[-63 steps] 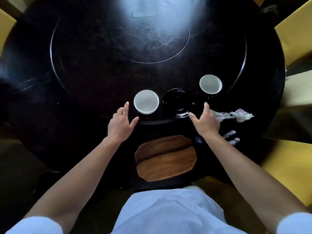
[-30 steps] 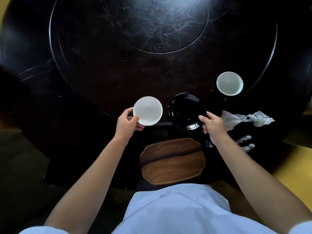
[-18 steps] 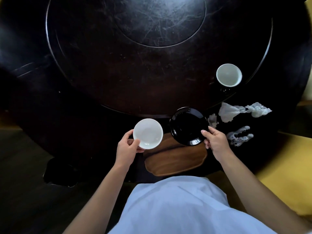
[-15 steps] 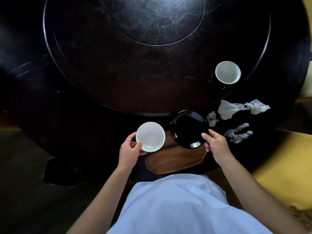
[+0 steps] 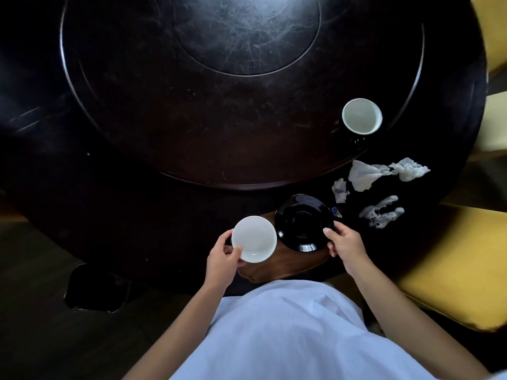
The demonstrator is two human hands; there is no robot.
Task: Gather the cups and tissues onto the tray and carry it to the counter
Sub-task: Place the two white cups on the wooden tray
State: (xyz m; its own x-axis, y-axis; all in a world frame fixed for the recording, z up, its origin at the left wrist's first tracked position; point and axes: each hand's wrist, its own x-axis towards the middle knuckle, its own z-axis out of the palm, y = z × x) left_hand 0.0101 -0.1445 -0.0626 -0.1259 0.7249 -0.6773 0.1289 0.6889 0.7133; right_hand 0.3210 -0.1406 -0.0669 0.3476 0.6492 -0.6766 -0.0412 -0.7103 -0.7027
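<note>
My left hand point(image 5: 220, 259) grips a small white cup point(image 5: 253, 239) by its near rim, over the left end of the wooden tray point(image 5: 288, 266). My right hand point(image 5: 344, 244) holds a black saucer point(image 5: 303, 222) by its right edge, over the tray's right half. The tray lies at the table's near edge, mostly hidden under both dishes. A second white cup point(image 5: 361, 115) stands on the raised turntable at the far right. Crumpled white tissues point(image 5: 380, 175) lie on the table's outer ring to the right, with a smaller scrap point(image 5: 340, 190) beside them.
The big round dark table point(image 5: 131, 204) carries a raised turntable point(image 5: 219, 127). A white speckled object point(image 5: 381, 212) lies right of the saucer. Yellow chairs point(image 5: 450, 259) stand at the right. A dark stool point(image 5: 94, 289) sits low at the left.
Both hands took hold of the white cup and the black saucer on the turntable and brought them toward me, to above the tray. The view has also shifted.
</note>
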